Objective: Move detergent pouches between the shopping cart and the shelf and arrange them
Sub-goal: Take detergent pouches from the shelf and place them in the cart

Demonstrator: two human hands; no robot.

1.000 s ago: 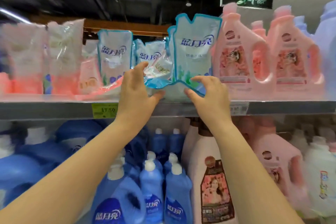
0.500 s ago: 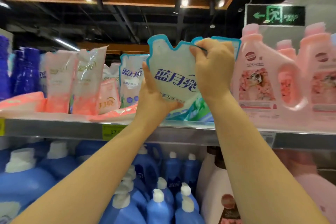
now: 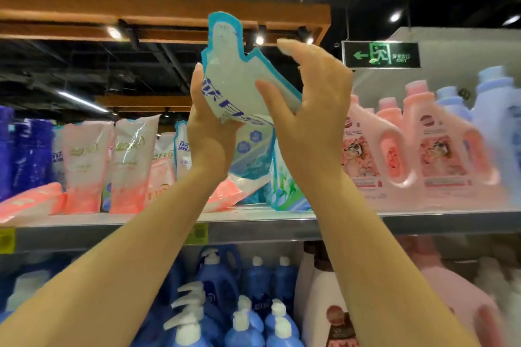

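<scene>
A white detergent pouch with a blue rim (image 3: 234,79) is raised above the shelf, tilted with its spout up. My left hand (image 3: 210,135) grips its lower left side, fingers curled round it. My right hand (image 3: 307,110) holds its right side, thumb on the front and fingers behind. On the shelf (image 3: 253,224) behind my wrists stand another blue-rimmed pouch (image 3: 284,189), pink and white pouches (image 3: 127,166) and a pink pouch lying flat (image 3: 31,201).
Pink jugs (image 3: 377,155) and pale blue bottles (image 3: 490,110) fill the shelf's right part, dark blue bottles (image 3: 25,149) its left end. Below it stand blue pump bottles (image 3: 242,304) and pink jugs. A green exit sign (image 3: 380,55) hangs above.
Both hands have lifted the blue-rimmed pouch off the shelf and higher above it, and it now tilts. My right hand has moved from its top edge to its right side.
</scene>
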